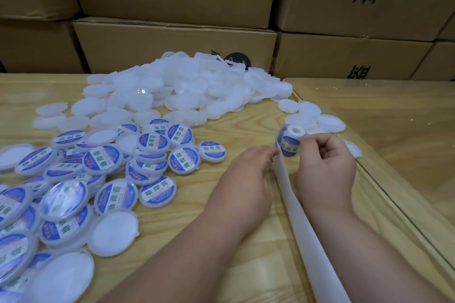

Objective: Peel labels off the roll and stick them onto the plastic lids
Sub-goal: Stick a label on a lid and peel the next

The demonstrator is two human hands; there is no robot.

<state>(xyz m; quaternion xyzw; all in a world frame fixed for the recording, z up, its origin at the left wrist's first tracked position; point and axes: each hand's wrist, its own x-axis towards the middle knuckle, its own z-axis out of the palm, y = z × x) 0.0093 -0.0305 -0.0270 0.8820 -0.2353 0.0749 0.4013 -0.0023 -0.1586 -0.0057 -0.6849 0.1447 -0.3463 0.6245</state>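
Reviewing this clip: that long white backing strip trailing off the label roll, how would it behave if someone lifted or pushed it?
The backing strip is probably floppy and very light: it hangs thin and ribbon-like from the label roll, between the left hand and right hand. Pushed, it would likely buckle or slide on the glossy table.

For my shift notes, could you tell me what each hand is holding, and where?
The right hand pinches the label roll at its side; the left hand pinches the backing strip just below the roll.
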